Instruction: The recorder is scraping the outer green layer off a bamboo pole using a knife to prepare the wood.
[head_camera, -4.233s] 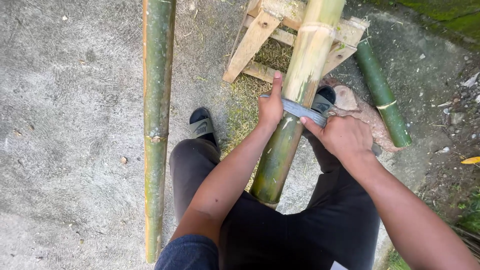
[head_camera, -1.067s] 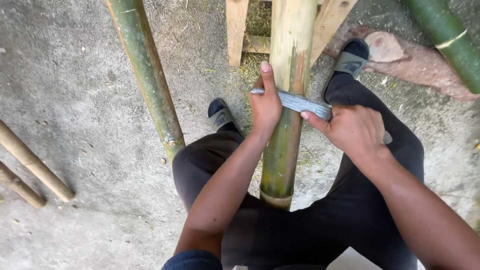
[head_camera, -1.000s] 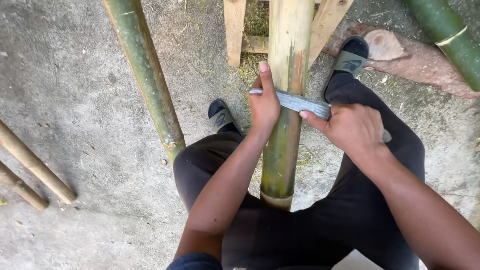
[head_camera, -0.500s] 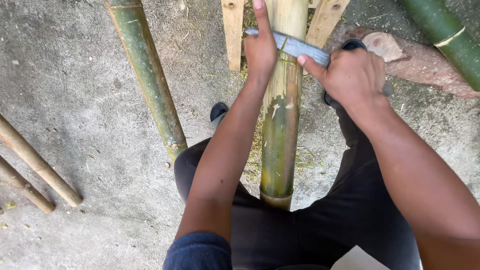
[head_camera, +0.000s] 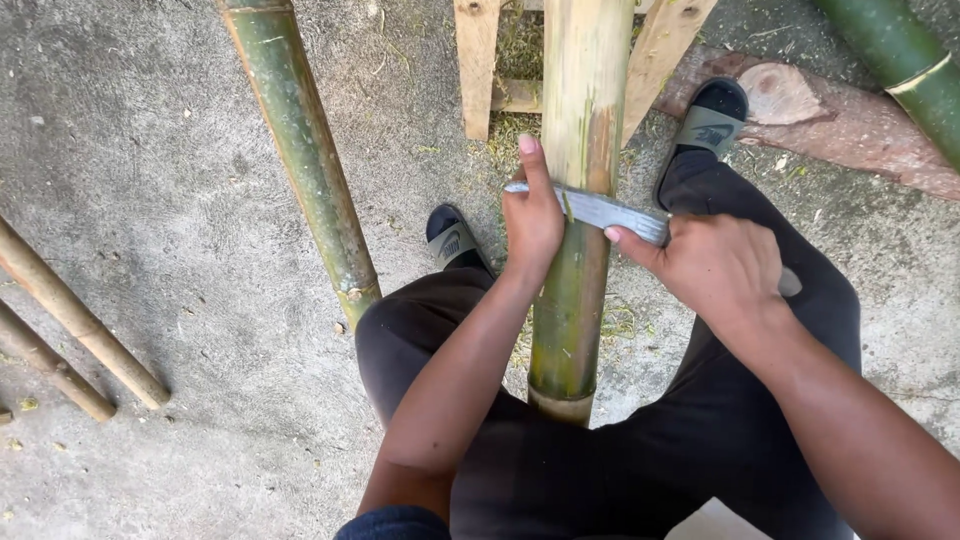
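A thick bamboo pole (head_camera: 580, 150) runs from between my knees up onto a wooden stand (head_camera: 478, 60). Its upper part is pale and scraped, its lower part green. A flat grey knife blade (head_camera: 600, 208) lies across the pole. My right hand (head_camera: 715, 265) grips the knife's handle end on the right of the pole. My left hand (head_camera: 532, 215) presses the blade's tip on the left side, fingers straight and pointing up the pole.
A second green bamboo pole (head_camera: 305, 160) lies on the concrete to the left, two thin tan poles (head_camera: 70, 320) at the far left, another green pole (head_camera: 905, 65) top right. A cut log (head_camera: 830, 120) lies by my right sandal (head_camera: 708, 125). Fine shavings lie under the stand.
The blade and both hands were pushed up the pole half a second ago; now they are drawn back down toward me, to about where they were a second ago.
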